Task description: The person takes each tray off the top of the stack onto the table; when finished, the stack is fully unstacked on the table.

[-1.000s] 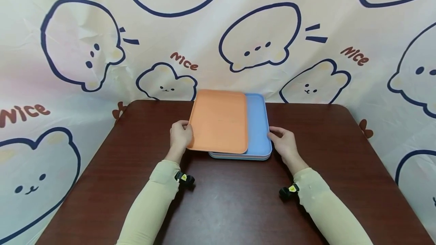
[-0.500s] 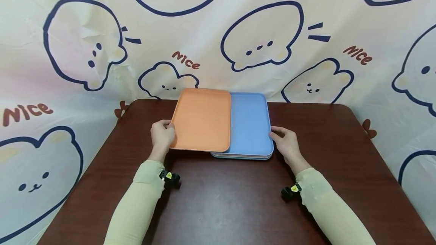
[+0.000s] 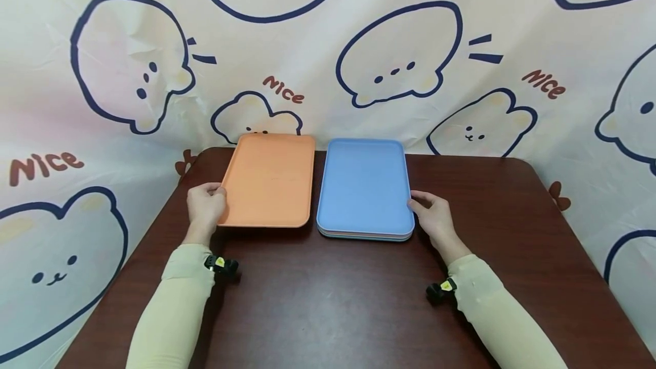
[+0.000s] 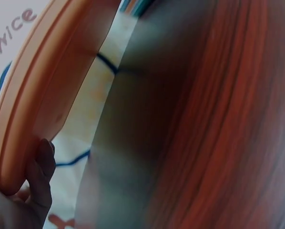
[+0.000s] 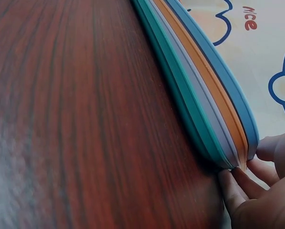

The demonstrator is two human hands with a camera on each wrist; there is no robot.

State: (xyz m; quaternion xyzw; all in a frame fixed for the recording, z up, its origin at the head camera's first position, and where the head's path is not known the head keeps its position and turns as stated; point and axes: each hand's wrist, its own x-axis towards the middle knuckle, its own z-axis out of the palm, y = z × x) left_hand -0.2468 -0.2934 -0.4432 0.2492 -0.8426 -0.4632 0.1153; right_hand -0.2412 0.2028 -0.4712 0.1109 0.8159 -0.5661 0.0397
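My left hand [image 3: 205, 208] pinches the left edge of an orange tray [image 3: 267, 181], which is held above the table; in the left wrist view fingers show beneath the tray [image 4: 42, 90]. Beside it on the right, a blue tray [image 3: 366, 184] tops a stack. The right wrist view shows the stack's layers: blue [image 5: 228, 78], orange [image 5: 204, 62], lilac [image 5: 199, 102] and green [image 5: 180, 88]. My right hand [image 3: 433, 216] touches the stack's right edge, fingertips against the layers' sides.
The dark brown table [image 3: 328, 300] stretches in front of the trays and to both sides. Behind it hangs a pale cloth [image 3: 318, 44] with blue outlined cartoon figures.
My left hand has carried the orange tray leftward off the stack, uncovering the blue tray, and a gap now shows between the two. My right hand has stayed at the stack's edge.
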